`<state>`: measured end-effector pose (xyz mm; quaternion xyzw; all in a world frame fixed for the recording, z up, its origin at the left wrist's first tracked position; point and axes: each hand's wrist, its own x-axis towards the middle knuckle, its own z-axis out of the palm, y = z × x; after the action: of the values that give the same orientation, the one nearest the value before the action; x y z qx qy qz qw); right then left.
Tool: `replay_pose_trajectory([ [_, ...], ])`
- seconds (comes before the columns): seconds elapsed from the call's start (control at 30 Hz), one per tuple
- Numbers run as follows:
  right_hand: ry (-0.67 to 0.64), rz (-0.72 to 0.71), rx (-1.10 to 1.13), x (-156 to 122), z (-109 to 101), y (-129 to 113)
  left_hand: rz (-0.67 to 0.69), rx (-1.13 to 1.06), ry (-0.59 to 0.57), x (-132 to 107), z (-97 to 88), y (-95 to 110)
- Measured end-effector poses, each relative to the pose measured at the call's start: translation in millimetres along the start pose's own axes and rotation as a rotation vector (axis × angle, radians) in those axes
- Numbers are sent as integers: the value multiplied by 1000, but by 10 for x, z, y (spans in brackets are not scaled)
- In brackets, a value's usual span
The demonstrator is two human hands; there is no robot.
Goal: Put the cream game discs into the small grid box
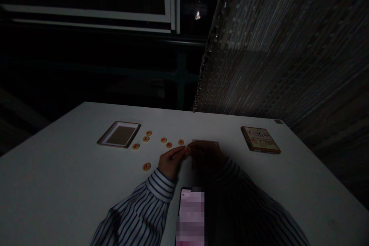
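My left hand (pixel 171 161) rests on the white table (pixel 57 184) with its fingers drawn together, pinching a small round yellow token at its fingertips (pixel 187 150). My right hand (pixel 209 153) lies in shadow just beside it, fingers curled over a dark flat card or board (pixel 205 143); what it holds is hard to make out. Several round yellow tokens with red marks (pixel 163 140) lie in a loose row left of the hands, one more nearer me (pixel 146 167). Both sleeves are striped.
An open shallow box tray (pixel 118 134) lies at the back left. A printed box lid (pixel 260 139) sits at the back right. A lit phone (pixel 190 215) lies near the front edge between my arms. A woven blind hangs at the right.
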<state>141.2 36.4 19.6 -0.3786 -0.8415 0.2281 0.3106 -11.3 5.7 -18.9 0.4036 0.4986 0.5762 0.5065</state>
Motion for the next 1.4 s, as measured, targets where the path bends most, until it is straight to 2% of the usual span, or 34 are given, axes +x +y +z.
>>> replay_pose_trajectory([
  [0.2, -6, -61, -139, 3, -44, -114, 14, 37, -23, 10, -20, -9],
  [0.47, -62, -73, -334, 20, -27, -104, 31, 52, 9, -14, 9, 26],
  [0.67, -167, -23, -466, 48, -74, -208, 44, 39, -23, -5, -9, 15],
  [0.8, -169, 7, -532, 49, -115, -284, 56, 40, -36, 12, -33, -16],
  [1.2, -196, -34, -506, 44, -120, -217, 49, -37, -67, 25, -60, -67],
  [1.4, -170, -49, -486, 30, -209, -263, 75, -39, -59, -33, -3, 74],
])
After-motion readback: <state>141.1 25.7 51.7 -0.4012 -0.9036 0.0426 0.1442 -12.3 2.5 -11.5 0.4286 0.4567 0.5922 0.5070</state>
